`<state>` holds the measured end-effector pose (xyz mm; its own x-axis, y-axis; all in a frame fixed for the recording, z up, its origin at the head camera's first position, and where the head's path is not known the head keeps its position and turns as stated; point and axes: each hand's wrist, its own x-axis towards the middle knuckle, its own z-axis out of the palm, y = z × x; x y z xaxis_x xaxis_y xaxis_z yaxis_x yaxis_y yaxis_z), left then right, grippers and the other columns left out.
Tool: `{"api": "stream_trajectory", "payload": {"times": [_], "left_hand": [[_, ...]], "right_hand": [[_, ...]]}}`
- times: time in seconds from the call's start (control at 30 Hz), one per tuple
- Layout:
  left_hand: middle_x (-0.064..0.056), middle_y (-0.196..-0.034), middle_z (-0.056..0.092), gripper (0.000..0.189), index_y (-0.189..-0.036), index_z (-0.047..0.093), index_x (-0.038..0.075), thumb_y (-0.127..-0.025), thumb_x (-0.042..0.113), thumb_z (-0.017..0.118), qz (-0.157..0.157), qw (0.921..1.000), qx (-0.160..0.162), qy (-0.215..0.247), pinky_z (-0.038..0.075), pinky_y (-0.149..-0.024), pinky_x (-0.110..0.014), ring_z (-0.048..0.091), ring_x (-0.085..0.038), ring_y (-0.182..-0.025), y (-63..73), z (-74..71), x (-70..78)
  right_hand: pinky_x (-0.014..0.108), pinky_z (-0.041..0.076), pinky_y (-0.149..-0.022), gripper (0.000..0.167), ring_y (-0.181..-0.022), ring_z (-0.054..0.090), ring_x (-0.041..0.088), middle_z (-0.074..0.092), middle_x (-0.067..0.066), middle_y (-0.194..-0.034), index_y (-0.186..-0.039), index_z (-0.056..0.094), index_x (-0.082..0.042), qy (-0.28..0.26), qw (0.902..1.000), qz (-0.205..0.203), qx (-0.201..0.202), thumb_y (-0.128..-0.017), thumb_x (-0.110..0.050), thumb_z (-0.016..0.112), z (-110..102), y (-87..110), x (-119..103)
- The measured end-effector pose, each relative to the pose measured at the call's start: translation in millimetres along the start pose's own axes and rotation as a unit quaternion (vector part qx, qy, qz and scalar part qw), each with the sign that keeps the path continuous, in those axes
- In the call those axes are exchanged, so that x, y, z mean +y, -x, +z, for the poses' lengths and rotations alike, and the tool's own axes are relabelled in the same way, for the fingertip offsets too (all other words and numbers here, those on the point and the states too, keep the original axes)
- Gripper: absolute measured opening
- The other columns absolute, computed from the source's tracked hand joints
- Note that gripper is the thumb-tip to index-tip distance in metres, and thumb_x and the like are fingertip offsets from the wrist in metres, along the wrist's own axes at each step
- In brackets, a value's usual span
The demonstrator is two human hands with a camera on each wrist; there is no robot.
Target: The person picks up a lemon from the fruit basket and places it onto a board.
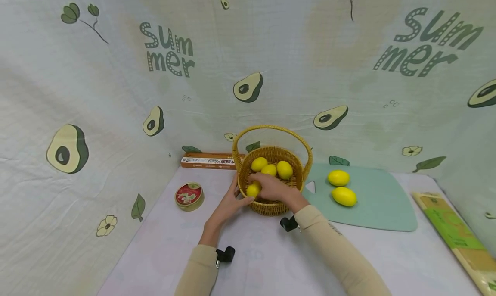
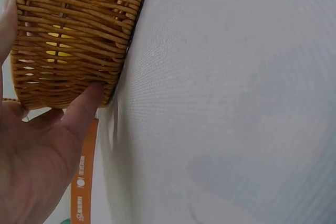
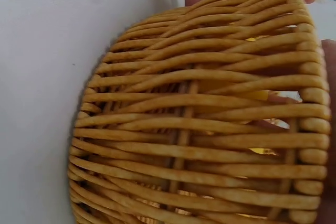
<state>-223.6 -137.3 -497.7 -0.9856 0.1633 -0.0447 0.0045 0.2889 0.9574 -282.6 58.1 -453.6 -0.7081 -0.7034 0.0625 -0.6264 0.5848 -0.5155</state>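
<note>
A wicker basket (image 1: 269, 209) with a tall arched handle stands on the table in the head view. Three yellow lemons (image 1: 284, 169) lie toward its back. My right hand (image 1: 274, 188) reaches over the front rim and holds another lemon (image 1: 253, 190) inside, near the left wall. The left hand (image 1: 229, 204) grips the basket's left side, its thumb near the rim. In the left wrist view, that hand's fingers (image 2: 86, 107) press against the woven wall low down. Weave fills most of the right wrist view, hiding the right fingers.
Right of the basket, two lemons (image 1: 344, 197) lie on a pale green cutting board (image 1: 383, 192). A long green-and-tan packet (image 1: 455, 231) is at the far right. Left are a round red-topped tin (image 1: 189, 196) and, behind, an orange pasta box (image 1: 211, 160). A printed cloth (image 1: 286, 50) hangs behind.
</note>
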Motion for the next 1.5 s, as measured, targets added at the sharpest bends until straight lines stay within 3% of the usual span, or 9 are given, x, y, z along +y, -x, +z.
{"api": "stream_trajectory", "payload": {"times": [0.27, 0.47, 0.63, 0.83, 0.97, 1.17, 1.5], "left_hand": [[-0.001, -0.169, 0.006, 0.106, -0.159, -0.003, 0.042, -0.087, 0.042, 0.076, 0.000, 1.0000, 0.002, -0.003, 0.026, -0.118, -0.064, 0.023, -0.041, -0.151, 1.6, 0.6, -1.5], [0.001, -0.169, 0.006, 0.107, -0.159, -0.002, 0.042, -0.086, 0.045, 0.076, -0.016, 0.9999, 0.005, 0.003, 0.026, -0.118, -0.064, 0.022, -0.039, -0.152, 1.3, 0.5, -4.0], [0.003, -0.169, 0.006, 0.106, -0.158, -0.002, 0.044, -0.086, 0.046, 0.075, -0.015, 0.9998, -0.001, 0.010, 0.028, -0.117, -0.063, 0.021, -0.039, -0.152, -0.3, 2.4, -6.4], [0.003, -0.169, 0.005, 0.106, -0.155, -0.003, 0.050, -0.084, 0.050, 0.076, -0.017, 0.9998, 0.003, 0.010, 0.032, -0.116, -0.061, 0.022, -0.038, -0.152, 0.7, 2.6, -6.0], [0.002, -0.169, 0.005, 0.108, -0.156, -0.003, 0.047, -0.083, 0.051, 0.077, -0.011, 0.9999, 0.007, 0.006, 0.034, -0.115, -0.062, 0.022, -0.039, -0.152, 1.1, 2.0, -4.4], [0.003, -0.169, 0.003, 0.107, -0.157, -0.005, 0.046, -0.086, 0.044, 0.076, -0.004, 1.0000, 0.002, 0.007, 0.031, -0.116, -0.062, 0.021, -0.039, -0.152, 0.1, 1.7, -3.7], [0.004, -0.169, 0.002, 0.104, -0.156, -0.005, 0.046, -0.090, 0.036, 0.074, -0.005, 0.9999, 0.002, 0.014, 0.030, -0.117, -0.062, 0.020, -0.038, -0.153, 0.3, 1.1, -3.1]], "right_hand": [[0.031, 0.053, -0.086, 0.047, -0.097, 0.056, 0.012, 0.067, 0.001, -0.122, -0.131, 0.067, -0.013, 0.032, 0.9985, -0.017, -0.041, -0.085, -0.001, 0.070, -6, 4.5, -1], [0.036, 0.053, -0.097, 0.050, -0.114, 0.060, 0.015, 0.065, 0.003, -0.132, -0.135, 0.063, -0.013, 0.009, 0.9985, -0.003, -0.055, -0.087, 0.001, 0.065, -6, 8.8, 0], [0.038, 0.052, -0.097, 0.047, -0.112, 0.060, 0.016, 0.065, 0.003, -0.132, -0.134, 0.064, -0.012, -0.009, 0.9986, 0.011, -0.051, -0.089, 0.001, 0.063, -6, 13.3, 0], [0.037, 0.053, -0.092, 0.046, -0.102, 0.061, 0.014, 0.068, -0.001, -0.126, -0.131, 0.065, -0.014, -0.001, 0.9993, 0.008, -0.036, -0.085, -0.008, 0.074, -12, 16.1, 0], [0.038, 0.053, -0.091, 0.046, -0.101, 0.061, 0.015, 0.068, -0.001, -0.120, -0.126, 0.067, -0.013, -0.010, 0.9995, 0.012, -0.026, -0.082, -0.008, 0.078, -19, 21.0, -1], [0.039, 0.053, -0.093, 0.050, -0.105, 0.061, 0.015, 0.068, 0.000, -0.125, -0.131, 0.065, -0.011, -0.007, 0.9990, 0.037, -0.024, -0.082, -0.010, 0.077, -28, 33.2, 1], [0.041, 0.054, -0.091, 0.052, -0.111, 0.062, 0.019, 0.067, 0.004, -0.129, -0.130, 0.066, -0.013, -0.006, 0.9993, 0.035, -0.011, -0.080, -0.011, 0.079, -46, 56.2, 5]]}}
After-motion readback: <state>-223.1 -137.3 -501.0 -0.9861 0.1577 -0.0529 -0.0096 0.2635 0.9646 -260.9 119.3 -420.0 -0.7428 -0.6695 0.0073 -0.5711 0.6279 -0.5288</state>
